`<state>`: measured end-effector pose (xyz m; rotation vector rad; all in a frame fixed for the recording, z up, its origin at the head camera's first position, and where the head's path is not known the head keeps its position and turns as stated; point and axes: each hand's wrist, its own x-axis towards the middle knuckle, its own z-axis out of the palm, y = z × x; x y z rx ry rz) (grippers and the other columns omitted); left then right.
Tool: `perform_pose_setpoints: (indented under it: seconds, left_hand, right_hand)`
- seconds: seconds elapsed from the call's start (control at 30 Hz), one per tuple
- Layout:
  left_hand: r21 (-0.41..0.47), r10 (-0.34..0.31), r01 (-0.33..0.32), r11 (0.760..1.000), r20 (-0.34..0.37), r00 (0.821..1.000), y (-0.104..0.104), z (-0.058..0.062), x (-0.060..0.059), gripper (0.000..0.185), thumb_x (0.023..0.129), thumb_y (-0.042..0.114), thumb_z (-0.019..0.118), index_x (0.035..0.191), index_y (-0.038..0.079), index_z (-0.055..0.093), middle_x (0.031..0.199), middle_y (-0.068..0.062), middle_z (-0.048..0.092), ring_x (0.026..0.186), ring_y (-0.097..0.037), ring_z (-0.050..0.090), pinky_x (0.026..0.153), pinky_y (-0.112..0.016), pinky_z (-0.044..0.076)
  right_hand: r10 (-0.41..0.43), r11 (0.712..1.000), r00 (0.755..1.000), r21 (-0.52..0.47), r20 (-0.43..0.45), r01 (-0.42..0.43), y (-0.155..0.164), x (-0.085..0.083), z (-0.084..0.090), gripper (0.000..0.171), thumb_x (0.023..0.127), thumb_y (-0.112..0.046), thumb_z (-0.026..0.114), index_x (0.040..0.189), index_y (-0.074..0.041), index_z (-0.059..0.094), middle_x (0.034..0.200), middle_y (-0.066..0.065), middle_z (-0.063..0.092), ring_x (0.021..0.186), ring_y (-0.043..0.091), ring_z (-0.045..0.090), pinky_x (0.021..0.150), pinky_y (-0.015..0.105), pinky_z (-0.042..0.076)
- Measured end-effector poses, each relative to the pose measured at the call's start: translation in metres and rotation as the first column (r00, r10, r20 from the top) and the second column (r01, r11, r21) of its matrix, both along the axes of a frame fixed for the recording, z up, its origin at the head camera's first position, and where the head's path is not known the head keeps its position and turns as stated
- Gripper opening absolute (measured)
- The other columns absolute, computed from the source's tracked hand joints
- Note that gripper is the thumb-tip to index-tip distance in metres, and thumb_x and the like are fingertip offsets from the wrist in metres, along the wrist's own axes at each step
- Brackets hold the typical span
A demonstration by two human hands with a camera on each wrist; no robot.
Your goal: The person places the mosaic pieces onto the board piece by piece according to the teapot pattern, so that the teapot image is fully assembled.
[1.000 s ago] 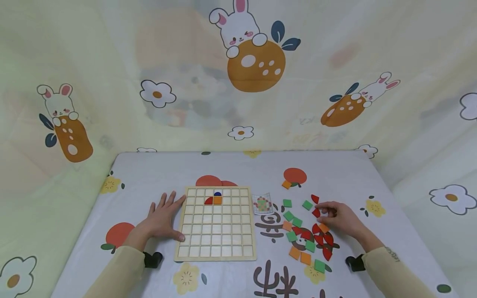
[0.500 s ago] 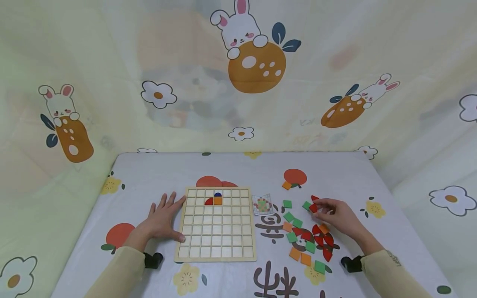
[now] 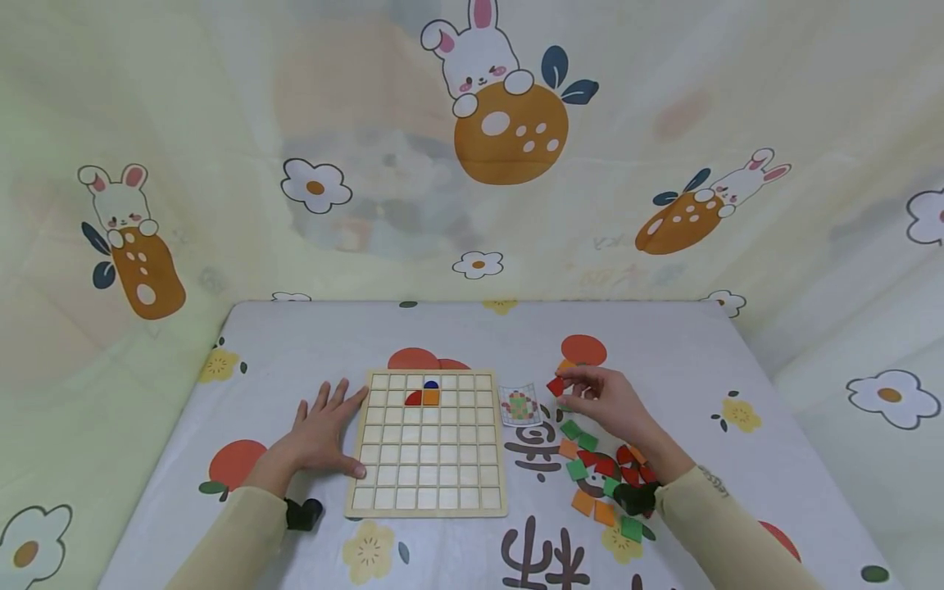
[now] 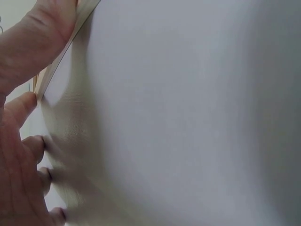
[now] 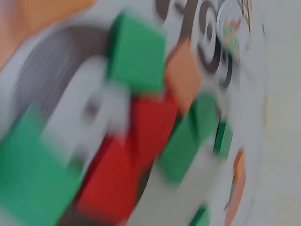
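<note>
My left hand point(image 3: 319, 438), fingers spread, rests at the left edge of a wooden grid board point(image 3: 428, 513); its thumb and index finger point(image 4: 22, 107) touch the frame. Set in the board's upper cells are a red quarter-circle tile point(image 3: 414, 398), an orange square tile point(image 3: 431, 397) and a blue rounded tile point(image 3: 431, 384). Right of the card, my right hand point(image 3: 608, 403) pinches a red tile point(image 3: 555, 386) between thumb and fingertips, above the table. That tile looks like a quarter circle, partly covered by the fingers. The right wrist view is blurred and does not show the hand.
A small printed pattern card point(image 3: 520, 405) lies against the board's right side. Several loose green point(image 3: 571, 429), orange point(image 3: 583, 502) and red tiles point(image 3: 605, 465) are scattered right of it, some beneath the right forearm. A patterned cloth covers the table point(image 3: 295, 328).
My right hand has picked up the red tile from the scattered pieces and carried it left toward the card and board. The left hand and the board have stayed in place.
</note>
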<state>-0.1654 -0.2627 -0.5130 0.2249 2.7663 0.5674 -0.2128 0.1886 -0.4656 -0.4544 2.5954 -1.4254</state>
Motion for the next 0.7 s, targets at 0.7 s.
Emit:
perform_pose_setpoints:
  seconds: [0.7]
  left_hand:
    - [0.005,0.001,-0.001,1.0,-0.006,1.0,0.002,0.0,0.0,0.13,0.047,0.062,0.085,0.153,0.019,0.023,0.158,-0.019,0.006,0.142,-0.046,-0.006,0.106,-0.071,-0.002]
  right_hand:
    - [0.108,0.994,0.982,-0.023,0.154,-0.105,-0.121,-0.023,-0.013,0.034,0.079,-0.018,0.079,0.111,-0.012,0.069,0.092,0.001,0.065,0.08,0.019,0.054,0.066,0.026,0.047]
